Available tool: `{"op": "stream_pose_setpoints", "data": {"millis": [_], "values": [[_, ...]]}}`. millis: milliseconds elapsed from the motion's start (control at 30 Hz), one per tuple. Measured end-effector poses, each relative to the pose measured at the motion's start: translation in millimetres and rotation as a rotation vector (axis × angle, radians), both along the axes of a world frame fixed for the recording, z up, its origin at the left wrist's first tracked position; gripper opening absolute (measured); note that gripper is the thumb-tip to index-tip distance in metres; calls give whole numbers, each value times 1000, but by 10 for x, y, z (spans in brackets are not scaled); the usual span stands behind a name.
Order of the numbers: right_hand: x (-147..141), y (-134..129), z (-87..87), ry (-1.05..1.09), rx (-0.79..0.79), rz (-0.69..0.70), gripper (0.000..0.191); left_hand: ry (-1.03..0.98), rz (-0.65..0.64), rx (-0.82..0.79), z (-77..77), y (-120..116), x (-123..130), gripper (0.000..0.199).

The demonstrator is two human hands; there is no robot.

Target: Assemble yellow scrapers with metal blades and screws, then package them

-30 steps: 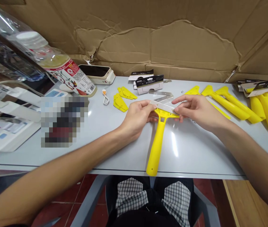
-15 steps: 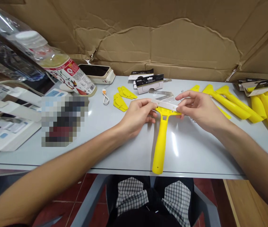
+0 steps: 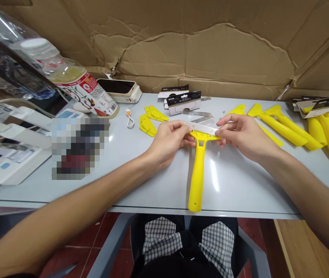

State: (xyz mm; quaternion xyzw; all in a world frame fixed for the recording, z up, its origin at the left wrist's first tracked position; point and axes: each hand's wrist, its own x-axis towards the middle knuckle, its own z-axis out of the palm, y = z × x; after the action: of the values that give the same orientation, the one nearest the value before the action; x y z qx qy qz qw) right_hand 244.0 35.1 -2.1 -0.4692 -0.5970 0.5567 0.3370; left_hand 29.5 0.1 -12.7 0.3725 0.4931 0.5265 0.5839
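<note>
A yellow plastic scraper handle (image 3: 196, 177) points toward me, its wide head away from me. Across that head lies a flat metal blade (image 3: 200, 127). My left hand (image 3: 168, 141) is closed on the left end of the blade and head, thumb on top. At the right end, my right hand (image 3: 238, 133) pinches the blade and head between thumb and fingers. Just beyond are loose metal blades (image 3: 202, 114) and a few tiny screws (image 3: 224, 112). Yellow flat plates (image 3: 147, 125) lie left of my left hand.
More yellow handles (image 3: 286, 125) lie at the right, some under black-and-white packaging cards (image 3: 328, 103). Other cards (image 3: 184, 103) stand at the back. A drink bottle (image 3: 86, 87), a phone (image 3: 119, 88), a small cord loop (image 3: 130, 120) and white power strips (image 3: 13, 154) occupy the left.
The scraper handle's near end has swung slightly to the right. Both hands keep their hold at the blade's ends, with the right fingers shifted a little.
</note>
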Motion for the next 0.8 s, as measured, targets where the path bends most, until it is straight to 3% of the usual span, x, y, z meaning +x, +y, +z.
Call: {"op": "stream_pose_setpoints", "data": {"millis": [200, 600, 700, 800], "values": [[-8, 6, 1, 3, 55, -27, 32, 71, -87, -32, -9, 44, -56, 8], [-20, 21, -2, -51, 81, -46, 28, 437, -145, -43, 72, 140, -133, 10], [-4, 29, 0, -47, 87, -55, 29, 645, -174, 41, 120, 176, -217, 19], [14, 32, 17, -47, 94, -74, 29, 937, -212, 269, 202, 265, -438, 12]]}}
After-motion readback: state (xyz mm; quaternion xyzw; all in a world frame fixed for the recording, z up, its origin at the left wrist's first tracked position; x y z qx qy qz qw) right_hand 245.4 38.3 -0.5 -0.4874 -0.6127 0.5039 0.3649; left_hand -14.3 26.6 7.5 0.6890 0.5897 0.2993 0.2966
